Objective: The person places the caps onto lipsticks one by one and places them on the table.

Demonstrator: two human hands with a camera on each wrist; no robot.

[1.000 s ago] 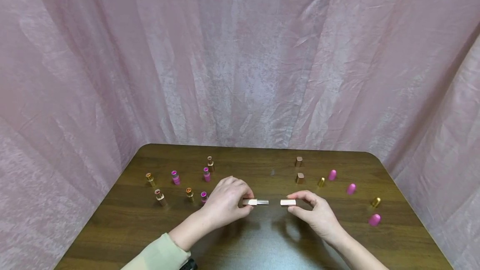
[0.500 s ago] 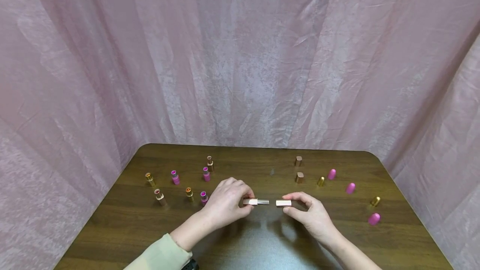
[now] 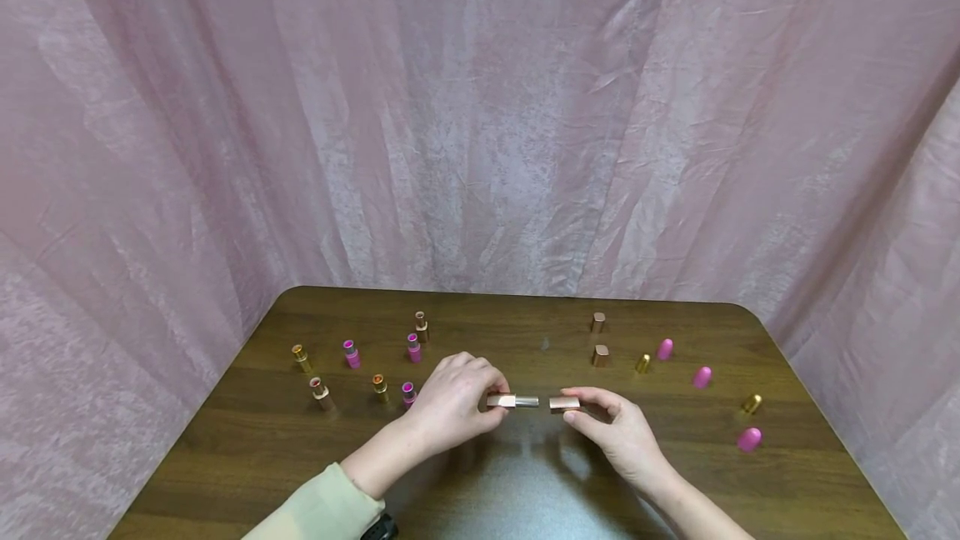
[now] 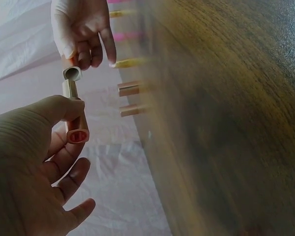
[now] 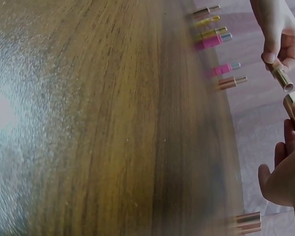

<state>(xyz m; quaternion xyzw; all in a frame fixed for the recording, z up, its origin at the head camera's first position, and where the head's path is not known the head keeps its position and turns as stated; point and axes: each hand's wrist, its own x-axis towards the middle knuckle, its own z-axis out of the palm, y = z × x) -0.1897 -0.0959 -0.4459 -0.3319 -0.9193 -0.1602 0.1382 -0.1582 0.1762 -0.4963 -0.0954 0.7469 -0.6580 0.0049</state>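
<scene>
While the left hand [image 3: 457, 398] pinches a rose-gold lipstick tube [image 3: 501, 401] between thumb and forefinger, its other fingers bent and apart in the left wrist view, the right hand [image 3: 618, 432] pinches a rose-gold cap [image 3: 564, 404] between thumb and fingers. Both held pieces lie roughly level above the middle of the wooden table [image 3: 225, 457], well in from its far, left and right edges. The tube's silvery inner sleeve [image 3: 527, 402] points towards the cap's open mouth, the two ends near each other but apart in the head view. On the tube's base, a red patch [image 4: 78, 136] is visible. Seven uncapped tubes stand upright towards the table's left edge: a gold tube [image 3: 301, 358] lies nearest that edge and a slim rose-gold tube [image 3: 422, 328] nearest the far edge, with three pink tubes [image 3: 352, 359] among them. Seven loose caps occupy the side towards the right edge: a coppery cap [image 3: 597, 322] is nearest the far edge, a gold cap [image 3: 752, 404] nearest the right edge, and a pink cap [image 3: 749, 440] farthest from the far edge. Beyond the far edge hangs a pink curtain [image 3: 510, 123].
</scene>
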